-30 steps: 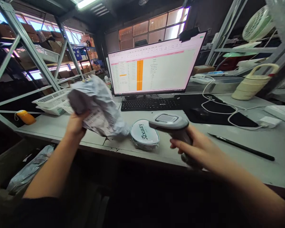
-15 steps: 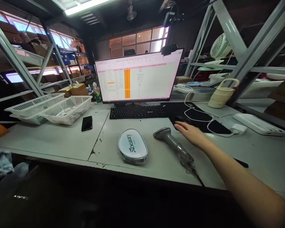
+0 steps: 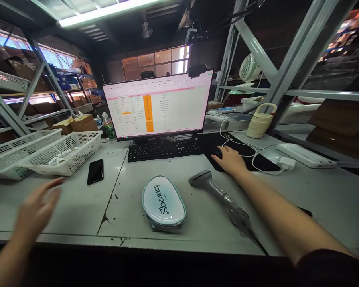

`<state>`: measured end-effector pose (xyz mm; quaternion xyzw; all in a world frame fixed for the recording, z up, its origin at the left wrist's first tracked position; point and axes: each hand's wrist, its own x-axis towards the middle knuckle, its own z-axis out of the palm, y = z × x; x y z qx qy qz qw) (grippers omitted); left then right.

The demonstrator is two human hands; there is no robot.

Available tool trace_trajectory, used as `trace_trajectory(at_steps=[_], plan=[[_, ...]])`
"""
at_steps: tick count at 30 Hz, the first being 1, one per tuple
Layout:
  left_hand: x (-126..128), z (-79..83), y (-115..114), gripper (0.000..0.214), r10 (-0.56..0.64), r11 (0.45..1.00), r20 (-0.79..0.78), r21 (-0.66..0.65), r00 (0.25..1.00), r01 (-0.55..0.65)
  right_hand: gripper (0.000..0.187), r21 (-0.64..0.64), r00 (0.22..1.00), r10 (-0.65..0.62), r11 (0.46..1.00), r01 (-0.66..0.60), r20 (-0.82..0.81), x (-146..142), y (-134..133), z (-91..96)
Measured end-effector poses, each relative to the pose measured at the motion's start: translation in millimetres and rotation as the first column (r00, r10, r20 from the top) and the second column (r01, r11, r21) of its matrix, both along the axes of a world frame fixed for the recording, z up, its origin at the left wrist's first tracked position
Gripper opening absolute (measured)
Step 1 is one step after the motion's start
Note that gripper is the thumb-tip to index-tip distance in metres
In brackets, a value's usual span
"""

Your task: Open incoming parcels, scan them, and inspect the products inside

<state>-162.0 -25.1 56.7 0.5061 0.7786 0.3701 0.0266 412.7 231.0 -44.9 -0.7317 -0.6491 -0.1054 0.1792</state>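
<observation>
My right hand (image 3: 229, 160) rests over a black computer mouse (image 3: 217, 152) on the dark mouse pad (image 3: 202, 140), its fingers curved round the mouse, which is mostly covered. At the left, my left hand (image 3: 38, 207) hangs above the table, slightly blurred, fingers stretched and holding nothing; the nearest thing to it is a white perforated basket (image 3: 77, 159) with small white items inside. Between my hands lies a white and pale-blue rounded case (image 3: 163, 201) lettered "Sbeauty", its lower side in clear wrap. A grey barcode scanner (image 3: 219, 193) lies to its right, cable toward the front edge.
A monitor (image 3: 179, 107) showing a spreadsheet stands behind a black keyboard (image 3: 164, 149). A black phone (image 3: 95, 172) lies by the basket. White cables, a white power bank-like block (image 3: 306, 155) and a cream cup (image 3: 259, 123) are at the right. Metal shelf posts rise on both sides.
My left hand has come into view at the left. My right hand has shifted onto the mouse. The camera view has turned right and tilted up a little.
</observation>
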Motion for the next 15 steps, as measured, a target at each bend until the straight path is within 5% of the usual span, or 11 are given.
trace_trajectory(at_steps=[1,3,5,7,9,12,15], plan=[[17.1,-11.7,12.2,0.025,-0.147,0.987,0.037,0.071,0.988,0.145,0.061,0.015,1.000,0.001,1.000,-0.001,0.010,-5.3,2.4,-0.7],[63.4,-33.0,43.4,0.035,-0.513,0.858,0.124,0.068,0.849,0.509,0.056,0.042,1.000,-0.003,0.999,0.001,0.027,-13.6,4.0,-3.1],[112.8,-49.6,77.3,0.044,-0.674,0.730,0.224,0.052,0.704,0.682,0.052,0.067,0.999,-0.020,0.998,0.017,0.037,-17.6,2.9,-6.2],[150.3,-62.6,106.1,0.062,-0.723,0.629,0.381,0.019,0.576,0.777,0.049,0.086,0.998,-0.045,0.995,0.041,0.042,-17.5,1.8,-9.0],[168.9,-74.4,125.1,0.080,-0.700,0.602,0.477,-0.005,0.531,0.798,0.048,0.098,0.997,-0.064,0.993,0.059,0.048,-15.2,2.1,-11.1],[167.9,-90.7,134.6,0.084,-0.663,0.581,0.541,-0.064,0.517,0.812,0.047,0.106,0.995,-0.077,0.992,0.070,0.059,-11.5,4.9,-13.0],[154.9,-99.1,131.6,0.066,-0.668,0.550,0.563,-0.067,0.487,0.832,0.047,0.112,0.995,-0.080,0.991,0.073,0.061,-10.2,8.0,-14.3]])
